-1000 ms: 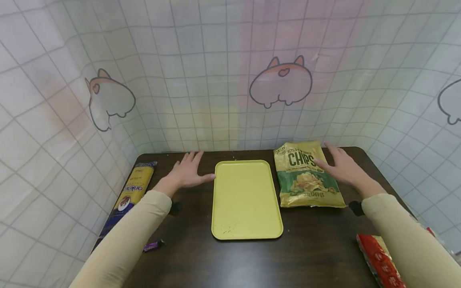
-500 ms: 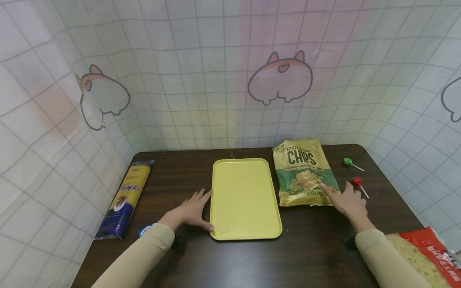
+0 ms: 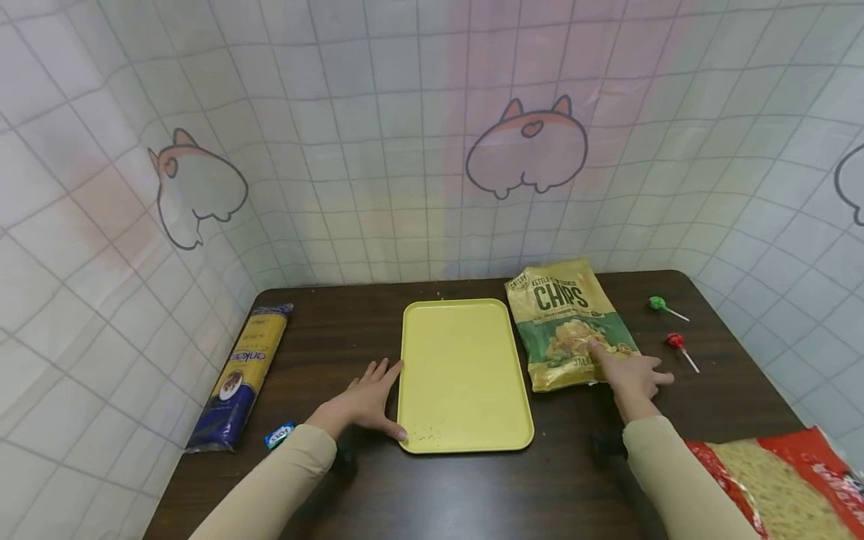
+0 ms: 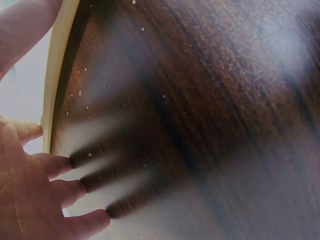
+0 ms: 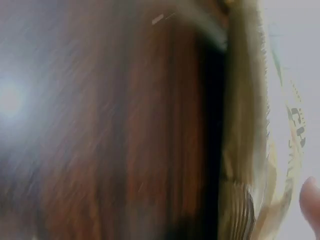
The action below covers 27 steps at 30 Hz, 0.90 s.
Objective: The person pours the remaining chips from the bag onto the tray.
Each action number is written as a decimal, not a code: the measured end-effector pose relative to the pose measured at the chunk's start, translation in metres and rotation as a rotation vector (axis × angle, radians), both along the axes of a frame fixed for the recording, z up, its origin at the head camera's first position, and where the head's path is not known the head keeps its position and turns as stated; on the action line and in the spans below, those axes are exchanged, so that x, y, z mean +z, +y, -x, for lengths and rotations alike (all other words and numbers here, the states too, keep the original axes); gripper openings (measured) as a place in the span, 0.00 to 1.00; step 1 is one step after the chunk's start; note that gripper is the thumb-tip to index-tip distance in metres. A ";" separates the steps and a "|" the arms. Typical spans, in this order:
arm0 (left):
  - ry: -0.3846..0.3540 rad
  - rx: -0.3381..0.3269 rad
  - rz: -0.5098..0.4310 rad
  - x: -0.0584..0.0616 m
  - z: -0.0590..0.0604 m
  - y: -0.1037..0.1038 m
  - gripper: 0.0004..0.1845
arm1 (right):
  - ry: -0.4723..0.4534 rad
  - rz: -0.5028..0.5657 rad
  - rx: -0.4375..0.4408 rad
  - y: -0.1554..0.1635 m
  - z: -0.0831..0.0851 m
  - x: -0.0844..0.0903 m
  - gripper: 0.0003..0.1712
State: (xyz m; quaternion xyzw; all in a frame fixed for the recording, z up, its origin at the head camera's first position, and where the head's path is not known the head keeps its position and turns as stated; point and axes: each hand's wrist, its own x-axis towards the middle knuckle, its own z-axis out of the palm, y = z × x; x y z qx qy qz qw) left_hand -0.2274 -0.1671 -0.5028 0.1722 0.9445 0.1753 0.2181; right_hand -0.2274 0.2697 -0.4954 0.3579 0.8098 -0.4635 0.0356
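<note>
Fingers spread, neither our left hand [image 3: 364,400] nor our right hand [image 3: 631,375] grips anything. From the left, we have a yellow-and-blue packet [image 3: 239,379] and a small blue candy [image 3: 278,435]; next, our left fingertips and thumb at the left rim of the yellow tray [image 3: 466,375]. Just beside it lies the chip bag [image 3: 560,315], our right thumb over its lower front. Farther right are a green lollipop [image 3: 657,303], a red lollipop [image 3: 675,340] and a red bag [image 3: 783,480].
</note>
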 end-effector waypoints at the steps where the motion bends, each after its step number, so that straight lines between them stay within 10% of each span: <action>1: -0.001 0.001 0.001 0.000 0.000 0.000 0.72 | 0.018 0.028 -0.043 -0.002 0.001 -0.001 0.78; 9: 0.004 0.006 0.004 -0.004 0.000 0.001 0.72 | 0.178 0.151 -0.195 -0.021 0.005 -0.006 0.73; 27: 0.013 0.006 -0.003 -0.005 0.000 0.001 0.72 | 0.244 0.134 -0.092 -0.003 0.003 -0.016 0.57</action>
